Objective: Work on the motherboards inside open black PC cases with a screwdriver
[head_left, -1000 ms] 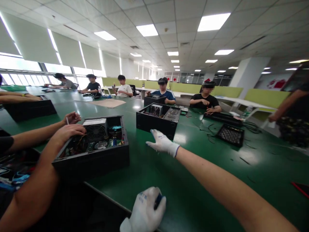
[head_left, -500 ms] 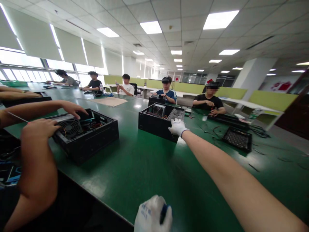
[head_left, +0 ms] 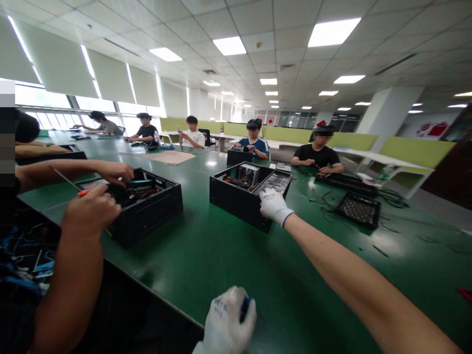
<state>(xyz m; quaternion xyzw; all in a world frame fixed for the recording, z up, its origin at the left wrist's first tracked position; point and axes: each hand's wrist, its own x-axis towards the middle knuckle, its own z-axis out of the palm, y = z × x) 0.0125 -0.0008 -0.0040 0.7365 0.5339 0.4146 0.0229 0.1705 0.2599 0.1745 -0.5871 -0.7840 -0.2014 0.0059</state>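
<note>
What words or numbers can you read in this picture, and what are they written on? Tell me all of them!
There are none I can read for sure.
White glove on the left hand: two rows of blue print, too blurred to read.
White glove on the right hand: blue print, too blurred as well.
Red diamond in the background: too small to tell if it has writing.

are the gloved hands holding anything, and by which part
Right hand: the open computer case, by its near top rim. Left hand: a dark blue object, mostly hidden; which part cannot be told.
</note>
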